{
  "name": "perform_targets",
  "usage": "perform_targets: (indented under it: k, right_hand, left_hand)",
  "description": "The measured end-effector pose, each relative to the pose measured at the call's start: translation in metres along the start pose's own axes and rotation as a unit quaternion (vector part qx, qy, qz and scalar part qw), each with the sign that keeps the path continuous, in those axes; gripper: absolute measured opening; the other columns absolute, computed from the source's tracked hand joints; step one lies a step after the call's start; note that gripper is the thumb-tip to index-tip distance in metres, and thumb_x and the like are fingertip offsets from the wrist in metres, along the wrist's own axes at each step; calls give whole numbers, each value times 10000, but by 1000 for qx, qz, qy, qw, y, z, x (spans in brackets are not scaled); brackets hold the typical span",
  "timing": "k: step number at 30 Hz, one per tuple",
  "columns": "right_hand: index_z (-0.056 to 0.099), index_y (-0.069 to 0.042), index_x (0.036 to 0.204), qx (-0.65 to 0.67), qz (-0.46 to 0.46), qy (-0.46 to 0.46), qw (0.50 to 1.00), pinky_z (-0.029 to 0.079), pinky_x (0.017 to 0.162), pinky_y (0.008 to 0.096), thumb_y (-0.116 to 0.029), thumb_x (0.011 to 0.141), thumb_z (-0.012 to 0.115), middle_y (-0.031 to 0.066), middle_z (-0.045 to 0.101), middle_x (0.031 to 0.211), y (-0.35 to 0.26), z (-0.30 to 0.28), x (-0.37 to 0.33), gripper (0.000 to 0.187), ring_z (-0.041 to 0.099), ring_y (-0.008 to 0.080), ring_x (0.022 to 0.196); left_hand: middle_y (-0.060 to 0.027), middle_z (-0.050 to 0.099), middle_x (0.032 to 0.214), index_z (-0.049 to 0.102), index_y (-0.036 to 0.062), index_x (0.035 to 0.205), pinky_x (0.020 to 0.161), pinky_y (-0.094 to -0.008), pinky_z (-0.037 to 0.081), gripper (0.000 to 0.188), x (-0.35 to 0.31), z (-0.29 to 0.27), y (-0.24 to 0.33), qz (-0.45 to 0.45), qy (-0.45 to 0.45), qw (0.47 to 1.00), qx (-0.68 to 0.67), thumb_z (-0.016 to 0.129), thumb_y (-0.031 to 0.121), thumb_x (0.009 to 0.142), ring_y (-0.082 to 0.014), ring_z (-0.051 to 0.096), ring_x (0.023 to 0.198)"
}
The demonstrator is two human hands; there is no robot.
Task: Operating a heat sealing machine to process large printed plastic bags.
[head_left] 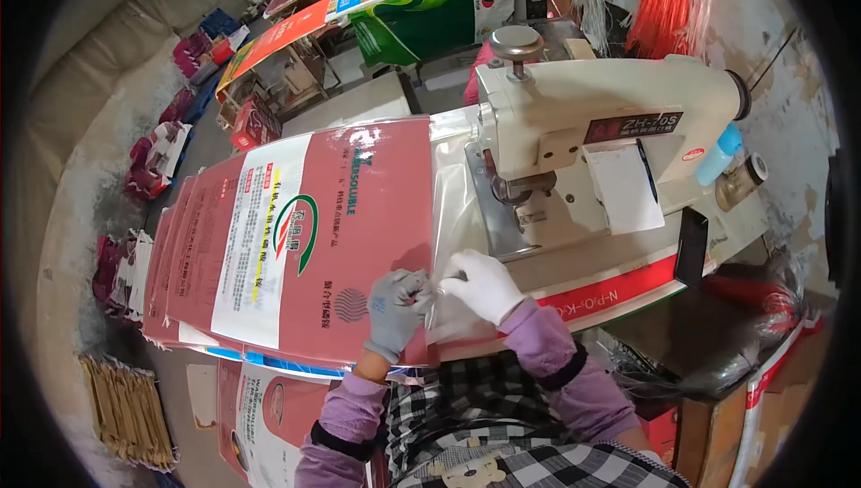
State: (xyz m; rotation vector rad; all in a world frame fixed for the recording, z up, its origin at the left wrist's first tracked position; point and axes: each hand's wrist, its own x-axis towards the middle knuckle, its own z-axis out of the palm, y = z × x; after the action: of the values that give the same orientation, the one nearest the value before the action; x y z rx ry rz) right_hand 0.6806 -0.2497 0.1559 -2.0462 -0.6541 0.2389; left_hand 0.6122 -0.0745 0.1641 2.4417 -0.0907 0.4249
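A flat red-brown woven sack [359,210] with a white printed band lies on top of a stack, its end toward the sewing machine. Clear plastic liner [453,192] sticks out past that end. My left hand [395,310], in a grey glove, is closed over the sack near its end; what its fingers hold is hidden. Close beside it, my right hand [482,285], in a white glove, pinches the clear liner. A cream sewing machine [619,98] stands just beyond my right hand, with its presser foot and metal plate [507,223] next to the liner.
More printed sacks [278,412] lie below the stack. Bundles of folded sacks [126,389] sit along the left wall. A thread spool [743,178] and blue bottle [720,154] stand behind the machine. Red strands [673,4] hang at the back. Another work table [421,21] is farther off.
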Motion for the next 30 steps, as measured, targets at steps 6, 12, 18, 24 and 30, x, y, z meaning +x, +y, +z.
perform_targets:
  k: [6, 12, 18, 24, 30]
  right_hand:
    - [649, 21, 804, 328, 162, 91, 926, 456, 657, 415, -342, 904, 612, 141, 606, 648, 2, 43, -19, 379, 611, 348, 664]
    - [680, -32, 965, -226, 34, 170, 959, 495, 833, 461, -326, 785, 713, 170, 602, 1205, 3, 15, -39, 347, 586, 328, 1042]
    - [669, -2, 943, 163, 8, -148, 975, 506, 790, 371, -259, 789, 746, 137, 674, 853, -34, 12, -28, 309, 660, 274, 814]
    - [653, -13, 841, 265, 12, 24, 964, 502, 710, 271, -93, 792, 746, 61, 662, 802, -21, 76, -48, 132, 628, 117, 752]
    - [636, 2, 794, 368, -1, 75, 927, 490, 705, 253, -26, 825, 702, 29, 649, 800, -61, 63, -50, 78, 595, 75, 770]
  left_hand:
    - [-96, 638, 761, 665, 18, 793, 661, -320, 483, 31, -14, -2, -25, -21, 149, 988, -38, 667, 7, 764, -222, 620, 704]
    - [-7, 614, 833, 657, -27, 831, 712, -242, 463, 66, -23, -20, -21, -149, 192, 937, -249, 626, -4, 885, -80, 567, 786]
    - [13, 600, 882, 654, -5, 951, 740, -223, 450, 63, -23, -22, 17, -279, 178, 775, -539, 624, -3, 895, -55, 517, 803]
    - [-134, 634, 1116, 489, 30, 1304, 846, -363, 497, 511, -25, -20, 9, -194, -222, 937, 186, 686, 205, 866, -247, 623, 1021]
    - [-212, 581, 1219, 441, 13, 1331, 899, -438, 486, 585, -62, 7, -70, -207, -25, 964, -163, 670, 177, 819, -368, 583, 1101]
